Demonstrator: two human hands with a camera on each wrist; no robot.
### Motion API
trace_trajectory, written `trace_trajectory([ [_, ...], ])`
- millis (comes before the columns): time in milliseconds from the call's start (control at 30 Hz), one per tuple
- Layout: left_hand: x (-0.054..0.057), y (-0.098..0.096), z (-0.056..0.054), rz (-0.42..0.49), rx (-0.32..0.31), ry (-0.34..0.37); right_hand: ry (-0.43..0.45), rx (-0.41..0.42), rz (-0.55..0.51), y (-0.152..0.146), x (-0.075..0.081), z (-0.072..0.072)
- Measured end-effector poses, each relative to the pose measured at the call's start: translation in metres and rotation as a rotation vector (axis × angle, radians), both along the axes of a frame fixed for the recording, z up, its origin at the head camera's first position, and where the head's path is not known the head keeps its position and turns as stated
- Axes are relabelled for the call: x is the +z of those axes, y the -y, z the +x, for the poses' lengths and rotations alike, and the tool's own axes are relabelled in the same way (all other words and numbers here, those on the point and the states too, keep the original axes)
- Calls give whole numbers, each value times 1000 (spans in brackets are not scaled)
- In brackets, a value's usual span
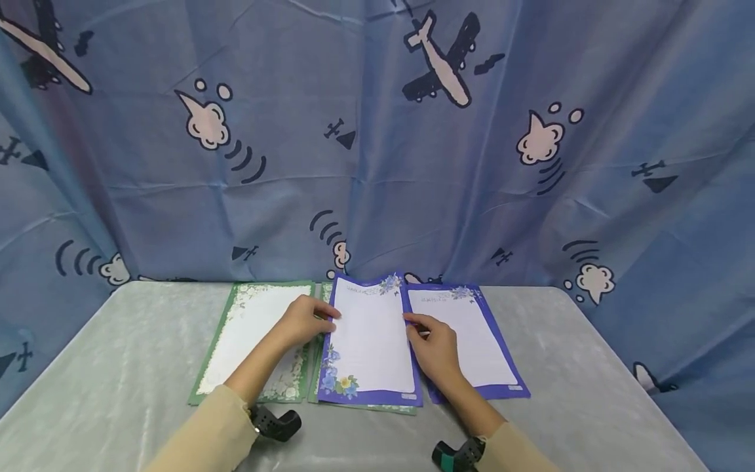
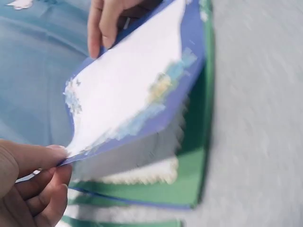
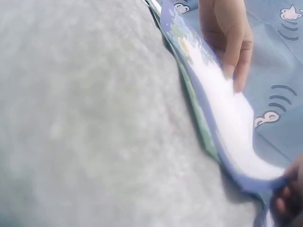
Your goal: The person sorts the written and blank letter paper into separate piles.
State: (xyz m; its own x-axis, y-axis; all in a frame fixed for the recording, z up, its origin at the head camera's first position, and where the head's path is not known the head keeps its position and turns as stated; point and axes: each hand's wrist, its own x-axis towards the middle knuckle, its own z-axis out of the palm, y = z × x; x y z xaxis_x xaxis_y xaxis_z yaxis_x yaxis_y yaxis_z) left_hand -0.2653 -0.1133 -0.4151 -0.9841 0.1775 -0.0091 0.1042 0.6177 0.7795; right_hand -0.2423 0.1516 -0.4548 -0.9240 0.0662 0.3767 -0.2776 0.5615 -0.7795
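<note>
Purple-edged sheet held over green-edged sheet, middle of counter! Left hand pinching left edge, right hand pinching right; each grip closed to paper's thickness. Paper bowing between them: best move both edges level, tension even, pinch light, no creases.

We hold a purple-bordered sheet by its sides with left grip and right grip, between a green-bordered page and a purple-edged page on the table.
</note>
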Motion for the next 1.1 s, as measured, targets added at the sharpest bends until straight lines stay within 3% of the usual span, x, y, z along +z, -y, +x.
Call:
trace_trajectory([
  [367, 36, -3, 18, 175, -21, -85, 36, 57, -36, -8, 41, 8],
  [667, 62, -18, 23, 274, -22, -120, 3, 31, -82, -24, 77, 13],
  [1000, 96, -32, 32, 328, -8, -188, -61, 19, -133, -38, 101, 19],
  [1100, 102, -38, 35, 340, -5, -194, -68, 13, -142, -40, 105, 22],
])
